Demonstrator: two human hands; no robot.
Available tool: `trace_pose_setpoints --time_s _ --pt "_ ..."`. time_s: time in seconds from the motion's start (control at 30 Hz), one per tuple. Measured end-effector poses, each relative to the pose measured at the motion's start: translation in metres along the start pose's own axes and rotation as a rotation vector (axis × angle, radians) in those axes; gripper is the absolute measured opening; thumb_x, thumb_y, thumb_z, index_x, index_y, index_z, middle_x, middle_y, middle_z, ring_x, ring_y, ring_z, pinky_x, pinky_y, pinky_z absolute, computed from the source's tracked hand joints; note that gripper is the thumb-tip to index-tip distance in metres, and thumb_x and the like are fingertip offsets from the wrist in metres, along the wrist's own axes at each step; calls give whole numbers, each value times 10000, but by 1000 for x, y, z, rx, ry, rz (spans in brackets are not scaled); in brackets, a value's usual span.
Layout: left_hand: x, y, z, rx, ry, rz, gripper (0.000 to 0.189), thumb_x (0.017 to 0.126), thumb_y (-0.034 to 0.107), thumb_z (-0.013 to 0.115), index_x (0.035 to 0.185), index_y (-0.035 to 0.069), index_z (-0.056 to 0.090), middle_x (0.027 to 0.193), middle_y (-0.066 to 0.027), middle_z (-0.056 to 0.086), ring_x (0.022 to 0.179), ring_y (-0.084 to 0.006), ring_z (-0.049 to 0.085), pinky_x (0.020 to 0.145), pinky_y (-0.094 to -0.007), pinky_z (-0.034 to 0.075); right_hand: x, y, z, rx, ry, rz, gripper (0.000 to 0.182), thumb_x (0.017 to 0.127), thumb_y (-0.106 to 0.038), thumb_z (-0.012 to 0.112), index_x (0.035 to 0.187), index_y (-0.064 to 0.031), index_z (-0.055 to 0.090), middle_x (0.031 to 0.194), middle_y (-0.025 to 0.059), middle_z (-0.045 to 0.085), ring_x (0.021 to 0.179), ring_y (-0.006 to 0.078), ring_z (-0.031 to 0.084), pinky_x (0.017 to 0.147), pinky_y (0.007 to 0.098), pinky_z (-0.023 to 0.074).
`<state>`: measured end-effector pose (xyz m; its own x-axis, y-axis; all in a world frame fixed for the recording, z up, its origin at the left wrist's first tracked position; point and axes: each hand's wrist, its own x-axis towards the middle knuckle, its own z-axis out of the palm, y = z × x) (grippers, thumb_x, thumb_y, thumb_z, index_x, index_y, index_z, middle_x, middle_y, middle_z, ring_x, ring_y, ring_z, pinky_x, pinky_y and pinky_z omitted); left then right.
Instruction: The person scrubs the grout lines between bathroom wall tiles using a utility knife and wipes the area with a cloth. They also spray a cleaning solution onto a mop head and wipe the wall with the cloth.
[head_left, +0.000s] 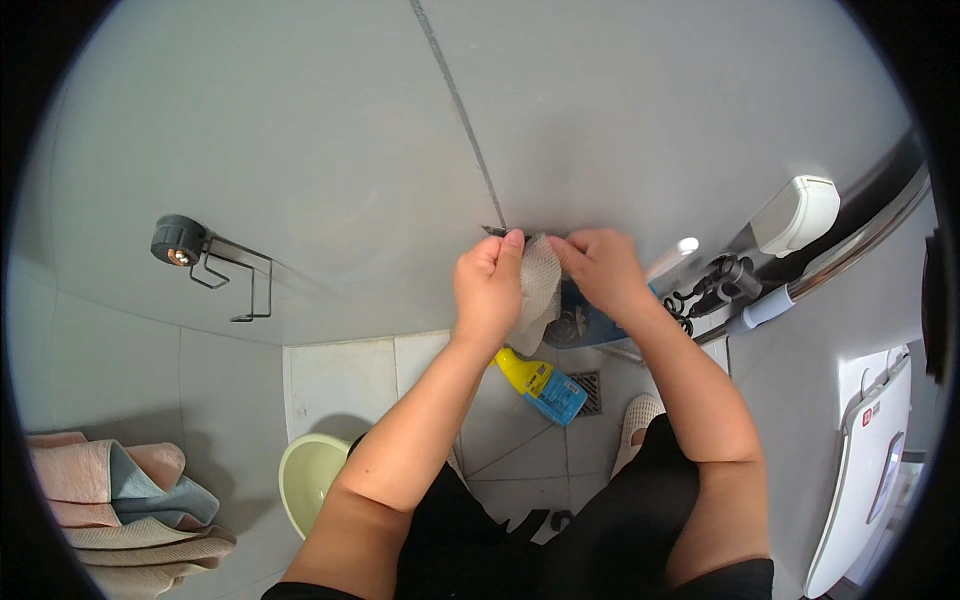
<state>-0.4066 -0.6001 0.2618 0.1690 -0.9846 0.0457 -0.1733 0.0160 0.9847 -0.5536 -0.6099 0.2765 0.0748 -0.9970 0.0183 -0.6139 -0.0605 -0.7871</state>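
Both hands meet at the grey tiled wall, near the lower end of a dark grout line. Pinched in my left hand (491, 285) is the edge of a thin dark piece (495, 231), whose kind I cannot tell. My right hand (600, 266) grips the top of a pale textured cloth (538, 289), which hangs down between the two hands. Behind the cloth and my right hand, a dark blue basket or rack (592, 326) is partly hidden. Below, a yellow and blue spray bottle (551, 394) shows over the floor, its top hidden by my left wrist.
A black wire holder (255, 281) is fixed to the wall at left. Folded towels (142, 495) hang at lower left, near a pale green basin (307, 476). At right are a white-handled brush (673, 255), a white dispenser (799, 214), a metal rail (862, 251) and coiled black cords (679, 307).
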Motion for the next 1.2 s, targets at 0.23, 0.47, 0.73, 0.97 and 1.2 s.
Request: trace_pose_setpoints --time_s 0.23,0.47,0.73,0.97,1.2 --pt "-1 15 14 -88 -34 -45 337 895 240 518 635 27 520 535 26 449 483 -53 364 425 -241 316 0 -4 -20 -28 5 36 375 801 -391 585 697 -37 653 585 137 582 557 288 574 524 368 435" --pt "-2 6 17 -188 -42 -76 398 885 283 531 601 8 490 510 28 422 496 -56 340 430 -264 312 -1 -4 -23 -123 24 31 387 798 -407 589 670 -47 651 571 135 576 549 294 567 515 371 433" --pt "-1 15 18 -193 -44 -71 382 896 255 514 597 20 485 520 40 413 503 -48 335 430 -247 303 1 -7 -30 -55 -6 54 407 789 -414 596 628 -42 634 546 132 557 531 295 551 505 373 424" --pt "1 27 17 -203 -48 -91 372 897 245 514 585 45 485 522 50 413 491 -37 324 420 -236 287 -1 -18 -38 -103 35 0 431 782 -415 602 595 -27 604 533 145 536 519 311 531 485 386 402" --pt "-1 29 19 -374 -66 -192 347 898 251 513 609 59 504 530 48 435 470 -39 347 410 -228 287 -3 -20 -36 -131 64 -11 399 790 -370 600 627 -6 616 519 140 523 473 237 487 477 347 401"
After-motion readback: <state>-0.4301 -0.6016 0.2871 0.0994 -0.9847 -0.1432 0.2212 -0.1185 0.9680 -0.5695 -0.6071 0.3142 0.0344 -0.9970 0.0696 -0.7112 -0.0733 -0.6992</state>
